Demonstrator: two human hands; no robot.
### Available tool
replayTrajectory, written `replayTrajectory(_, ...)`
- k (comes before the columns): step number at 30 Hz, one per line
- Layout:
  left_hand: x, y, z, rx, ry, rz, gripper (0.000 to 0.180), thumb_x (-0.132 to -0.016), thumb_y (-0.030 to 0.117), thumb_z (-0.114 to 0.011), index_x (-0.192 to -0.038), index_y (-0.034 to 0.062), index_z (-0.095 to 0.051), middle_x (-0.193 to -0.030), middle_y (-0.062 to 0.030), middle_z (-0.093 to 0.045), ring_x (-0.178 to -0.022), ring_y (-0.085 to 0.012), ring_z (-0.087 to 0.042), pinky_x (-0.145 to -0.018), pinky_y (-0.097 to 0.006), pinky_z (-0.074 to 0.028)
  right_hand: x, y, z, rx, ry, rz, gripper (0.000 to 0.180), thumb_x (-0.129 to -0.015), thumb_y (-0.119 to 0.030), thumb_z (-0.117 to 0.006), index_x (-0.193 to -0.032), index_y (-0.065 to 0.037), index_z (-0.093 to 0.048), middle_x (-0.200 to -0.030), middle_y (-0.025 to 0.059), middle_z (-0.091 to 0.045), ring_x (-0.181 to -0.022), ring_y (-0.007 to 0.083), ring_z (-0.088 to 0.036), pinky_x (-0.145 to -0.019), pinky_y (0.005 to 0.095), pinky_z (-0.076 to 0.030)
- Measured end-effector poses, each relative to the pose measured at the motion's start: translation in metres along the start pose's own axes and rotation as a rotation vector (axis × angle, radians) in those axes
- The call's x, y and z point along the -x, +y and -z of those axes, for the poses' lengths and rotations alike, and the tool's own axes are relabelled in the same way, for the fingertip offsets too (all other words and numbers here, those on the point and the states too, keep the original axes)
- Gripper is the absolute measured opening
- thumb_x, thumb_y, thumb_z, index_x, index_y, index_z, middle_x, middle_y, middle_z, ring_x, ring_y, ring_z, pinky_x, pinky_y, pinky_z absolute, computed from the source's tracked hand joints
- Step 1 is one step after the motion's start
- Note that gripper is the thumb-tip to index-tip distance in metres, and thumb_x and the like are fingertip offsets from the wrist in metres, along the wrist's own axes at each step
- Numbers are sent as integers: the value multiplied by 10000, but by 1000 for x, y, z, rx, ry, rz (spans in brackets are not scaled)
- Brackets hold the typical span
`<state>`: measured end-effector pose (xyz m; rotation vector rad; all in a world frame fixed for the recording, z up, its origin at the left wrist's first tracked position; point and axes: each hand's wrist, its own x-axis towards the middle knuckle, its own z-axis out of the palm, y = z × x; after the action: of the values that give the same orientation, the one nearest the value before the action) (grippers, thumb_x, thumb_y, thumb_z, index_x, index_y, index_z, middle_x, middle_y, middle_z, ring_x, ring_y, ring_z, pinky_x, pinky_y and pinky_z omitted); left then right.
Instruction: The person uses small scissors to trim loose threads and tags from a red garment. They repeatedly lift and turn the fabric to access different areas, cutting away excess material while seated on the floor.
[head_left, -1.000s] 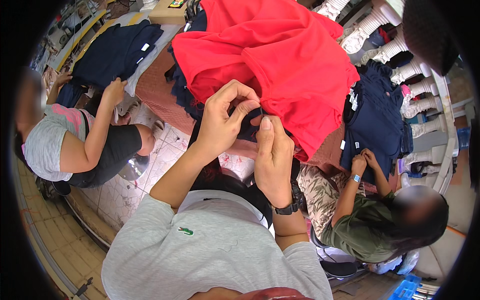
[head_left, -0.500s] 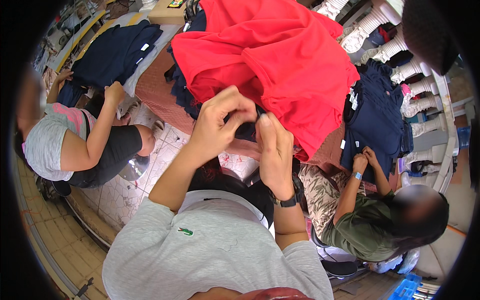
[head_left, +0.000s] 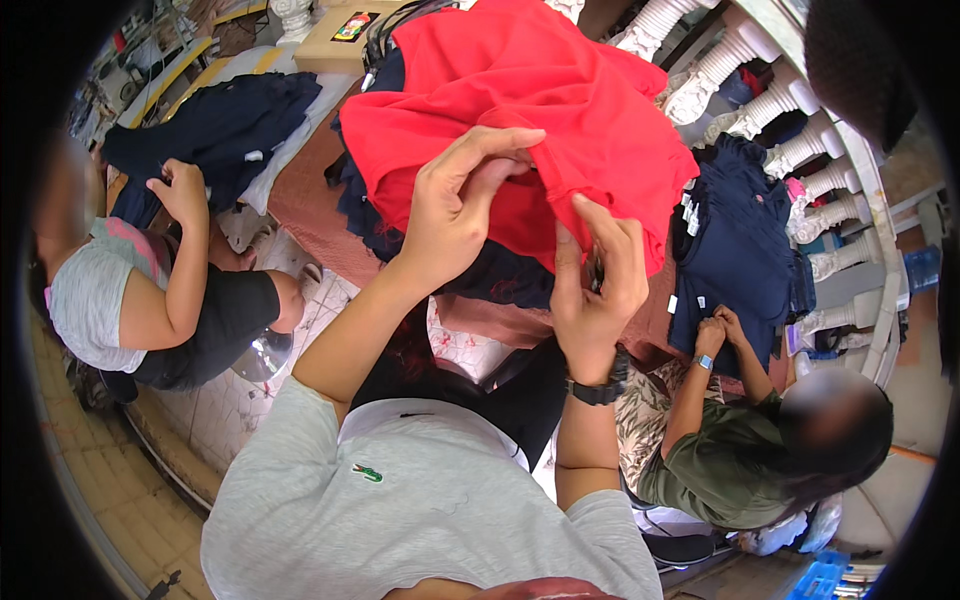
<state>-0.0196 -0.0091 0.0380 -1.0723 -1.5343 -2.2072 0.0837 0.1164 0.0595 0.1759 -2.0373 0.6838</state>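
Note:
A large red garment (head_left: 520,75) lies heaped on the table before me. My left hand (head_left: 460,205) pinches a lifted edge of it between thumb and forefinger. Lower and to the right, my right hand (head_left: 603,280) grips the same edge between thumb and fingertips. A small dark object shows partly inside the right palm, too hidden to name. Under the red cloth lie dark navy garments (head_left: 490,275), with loose red threads on them.
A person at the left handles navy garments (head_left: 220,120); another at the right works on a navy stack (head_left: 735,255). A brown cloth (head_left: 310,185) covers the table. White balusters (head_left: 720,70) line the right side, and a cardboard box (head_left: 330,55) stands at the back.
My hands have moved apart, the right one to the right and down, and an edge of red cloth is now held up between them. The left person's raised hand has moved left.

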Motion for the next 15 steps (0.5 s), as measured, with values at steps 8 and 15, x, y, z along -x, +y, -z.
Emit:
replayTrajectory(8, -48, -14, -28, -196, -227, 50, 118, -943, 12, -657, -1049, 27, -705, -941, -20, -656, -767, -80, -630, -700, -236, -487, -4, 23, 18, -609, -97, -746, 169, -1013, -114, -620, -1053, 44, -663, -851, -34, -557, -715, 52, -457, -627, 231, -395)
replayTrajectory(15, -17, 19, -32, -329, -237, -128, 266, -807, 80, -808, -1035, 21, -683, -933, -73, -654, -779, -169, -657, -702, -295, -513, 4, 32, 15, -625, -44, -634, 139, -1005, -88, -616, -1073, 23, -666, -838, -30, -558, -688, 54, -443, -607, 240, -369)
